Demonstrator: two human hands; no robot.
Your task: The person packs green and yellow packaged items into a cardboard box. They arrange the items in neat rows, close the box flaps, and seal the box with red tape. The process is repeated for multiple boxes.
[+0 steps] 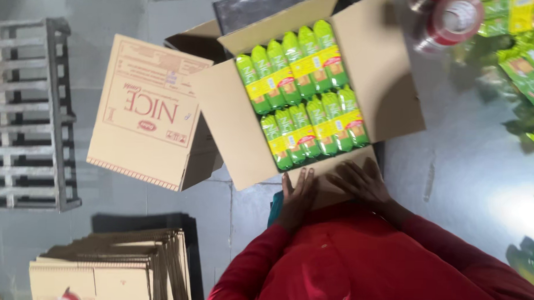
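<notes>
Down at the near edge of the open carton (232,116), both hands lie flat on its near flap (331,170), fingers spread and pointing toward the green packets (304,92). Left hand (298,195) and right hand (360,181) sit side by side, equally close; packet rows lie just beyond the fingertips.

Two cartons: one open (232,125) holding twelve green packets (301,92) in two rows of six, one closed (144,110); two hands (298,195).
</notes>
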